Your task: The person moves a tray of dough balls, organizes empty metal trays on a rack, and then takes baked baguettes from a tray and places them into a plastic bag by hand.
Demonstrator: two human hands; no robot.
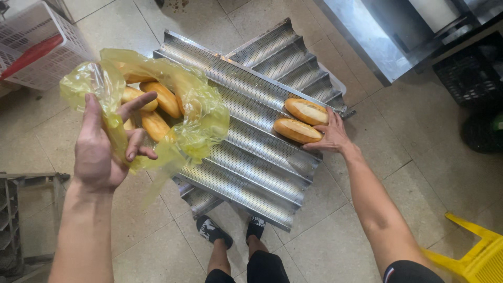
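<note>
My left hand (107,144) holds up a yellow see-through plastic bag (196,128) by its edge; several golden bread rolls (162,98) lie inside it. Under the bag, a stack of corrugated perforated metal baking trays (246,162) rests tilted over the tiled floor. Two bread rolls sit side by side in the top tray's grooves at its right end, one (306,111) farther and one (297,130) nearer. My right hand (331,137) rests against the tray's right edge, its fingers touching the nearer roll.
A white plastic crate (39,44) with something red inside stands at top left. A steel counter (377,39) and a dark crate (466,78) are at top right. A yellow plastic stool (474,257) is at bottom right, a metal rack (21,220) at left. My feet (233,230) are below the trays.
</note>
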